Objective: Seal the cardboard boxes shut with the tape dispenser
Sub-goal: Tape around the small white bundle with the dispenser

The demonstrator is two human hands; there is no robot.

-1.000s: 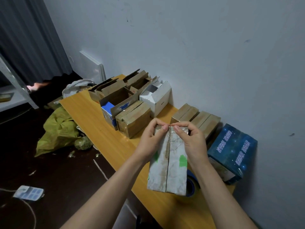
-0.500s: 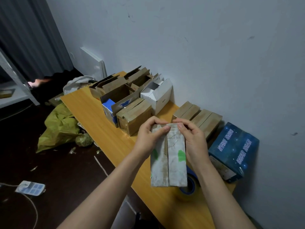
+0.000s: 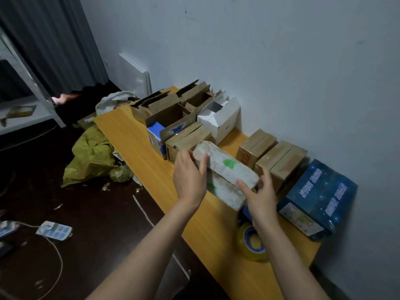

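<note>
Cardboard box (image 3: 227, 171) tilts between left grip (image 3: 189, 179) and right grip (image 3: 260, 197), each clamped round one end.

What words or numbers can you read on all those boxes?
Nothing can be read for sure.
On the blue box: white printed characters, too blurred to read.
On the label at its end: print too small to read.
On the worn white box: faint marks, unreadable.
On the open white carton: a tiny dark mark, unreadable.

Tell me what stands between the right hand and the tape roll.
Nothing visible. The tape roll lies on the table just beneath the right wrist, partly hidden by it. But the right hand is occupied: with the left hand it holds the white box.
</note>
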